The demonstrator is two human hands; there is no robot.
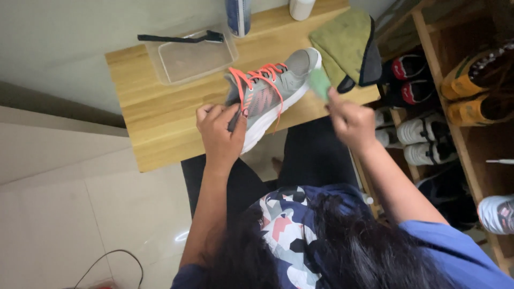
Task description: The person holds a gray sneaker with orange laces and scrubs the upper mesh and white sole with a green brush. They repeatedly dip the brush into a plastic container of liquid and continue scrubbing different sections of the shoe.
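Note:
A grey sneaker [278, 88] with orange laces and a white sole lies on a small wooden table [155, 107]. My left hand [218, 131] grips the sneaker at its heel opening. My right hand [350, 120] holds a small green cloth [320, 83] against the side of the toe. The cloth looks blurred.
A clear plastic tub [187, 56] with a black brush [176, 38] across it sits behind the sneaker. A folded olive towel [342, 43], a blue bottle [238, 16] and a white bottle [301, 8] stand at the back. A wooden shoe rack [471, 134] with several shoes stands right.

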